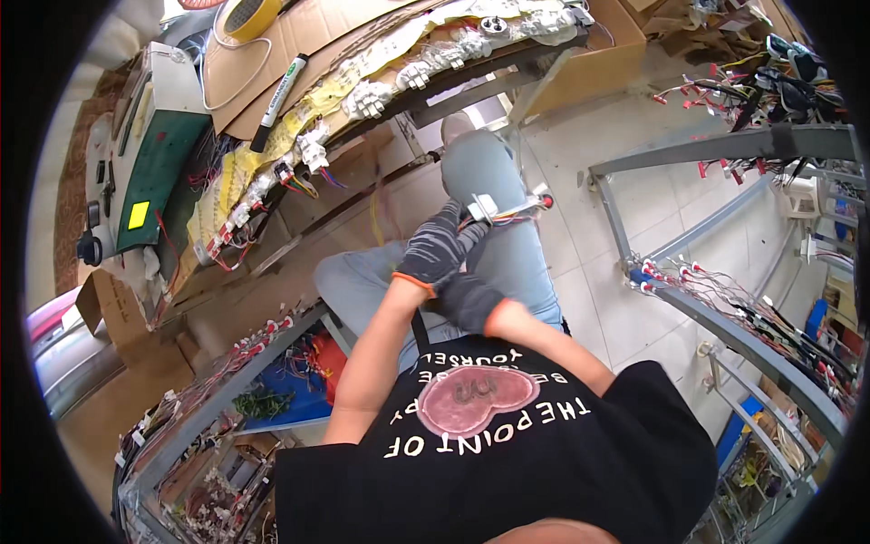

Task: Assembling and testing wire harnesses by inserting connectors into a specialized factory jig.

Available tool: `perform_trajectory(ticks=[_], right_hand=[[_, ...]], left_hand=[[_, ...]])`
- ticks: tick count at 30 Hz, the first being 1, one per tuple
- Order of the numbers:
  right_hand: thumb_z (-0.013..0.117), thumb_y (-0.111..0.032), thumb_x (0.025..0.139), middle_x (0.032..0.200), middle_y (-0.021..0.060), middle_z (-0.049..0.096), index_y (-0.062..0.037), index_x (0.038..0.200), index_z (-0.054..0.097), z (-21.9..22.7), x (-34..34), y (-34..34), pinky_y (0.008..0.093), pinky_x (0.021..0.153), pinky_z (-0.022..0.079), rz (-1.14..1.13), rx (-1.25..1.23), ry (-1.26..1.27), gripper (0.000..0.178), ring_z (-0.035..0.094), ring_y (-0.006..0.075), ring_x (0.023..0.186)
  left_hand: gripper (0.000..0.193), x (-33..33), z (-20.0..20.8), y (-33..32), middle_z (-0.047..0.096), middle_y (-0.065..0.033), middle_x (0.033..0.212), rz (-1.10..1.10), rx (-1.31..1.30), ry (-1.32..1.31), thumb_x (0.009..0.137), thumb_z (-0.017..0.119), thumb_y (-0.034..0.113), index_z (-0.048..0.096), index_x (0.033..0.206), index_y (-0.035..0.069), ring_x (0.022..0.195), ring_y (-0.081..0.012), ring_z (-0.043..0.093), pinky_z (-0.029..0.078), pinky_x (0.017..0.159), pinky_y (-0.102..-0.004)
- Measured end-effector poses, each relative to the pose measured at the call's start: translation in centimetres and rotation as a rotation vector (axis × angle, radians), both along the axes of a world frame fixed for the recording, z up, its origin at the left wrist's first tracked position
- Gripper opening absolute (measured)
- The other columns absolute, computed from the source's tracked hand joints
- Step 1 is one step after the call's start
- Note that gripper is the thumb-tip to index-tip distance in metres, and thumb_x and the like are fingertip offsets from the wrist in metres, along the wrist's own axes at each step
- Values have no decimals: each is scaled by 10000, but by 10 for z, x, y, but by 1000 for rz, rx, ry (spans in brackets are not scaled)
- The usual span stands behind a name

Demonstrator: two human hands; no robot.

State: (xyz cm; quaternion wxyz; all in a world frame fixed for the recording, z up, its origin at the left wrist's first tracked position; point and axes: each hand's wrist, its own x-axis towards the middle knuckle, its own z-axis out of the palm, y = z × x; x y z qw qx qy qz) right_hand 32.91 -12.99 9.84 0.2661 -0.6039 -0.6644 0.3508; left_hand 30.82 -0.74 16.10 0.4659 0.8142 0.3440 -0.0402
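My left hand [431, 247], in a dark striped glove with an orange cuff, is closed around a wire harness [512, 214] above my thigh. A white connector [483, 208] sticks out past its fingers. The coloured wires run on to the right and end in a small red and black round part [546, 201]. Just below and to the right, my right hand [471, 304], in a matching glove, is curled in close to my lap. Its fingers are partly hidden and slightly blurred, so what it grips cannot be made out.
Ahead is a curved bench edge lined with white connectors [367, 100] on yellow tape. A marker [279, 102] lies on cardboard [317, 41], beside a green and grey machine [159, 154]. Metal racks [743, 331] hung with wires stand on both sides. A blue bin [290, 390] is at left.
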Motion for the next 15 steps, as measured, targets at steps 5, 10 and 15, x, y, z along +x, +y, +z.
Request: perform_trajectory(ticks=[5,10,15], right_hand=[[577,-377,820,840,191,594,-53,953,562,37,124,-11,390,664,454,-1036,-132,-64,351,583,324,790],[527,-395,845,953,161,604,-54,1053,559,-32,162,-14,347,764,442,-712,-329,53,401,571,292,850],[526,-224,876,942,155,594,-58,1088,530,-46,176,-21,331,766,444,-169,146,-329,269,563,246,853]], left_hand=[[248,-16,-14,-13,598,-174,912,43,258,-351,815,572,131,538,1024,1,867,-317,589,451,754,-345],[282,-7,-15,-22,569,-169,1009,272,183,-395,810,565,119,535,1072,18,919,-290,581,468,761,-366],[334,-10,-20,-30,627,-140,933,486,130,-456,759,631,85,531,1072,19,884,-245,620,478,760,-318]])
